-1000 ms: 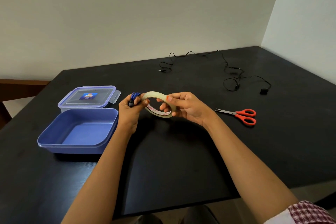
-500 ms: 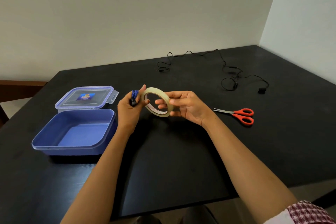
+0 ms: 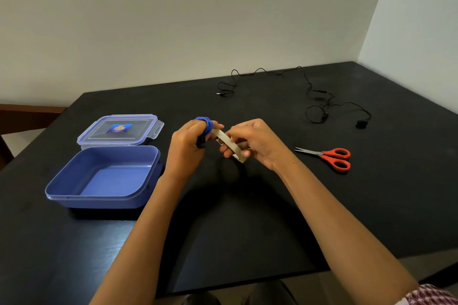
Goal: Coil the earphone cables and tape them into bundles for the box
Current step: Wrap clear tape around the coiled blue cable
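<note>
at 9 o'clock from the hands, blue box (image 3: 104,202) sits open, lid (image 3: 99,131) just behind it. left hand (image 3: 187,148) grips coiled blue cable (image 3: 207,123) at centre; right hand (image 3: 259,142) pinches tape roll (image 3: 229,142) beside it.

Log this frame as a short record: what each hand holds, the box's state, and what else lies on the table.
left hand: grips blue coiled cable
right hand: holds tape roll right beside the coil
box: open, with lid lying behind it
black earphone cable: uncoiled, far side of table
scissors: on table, right of the hands
</note>
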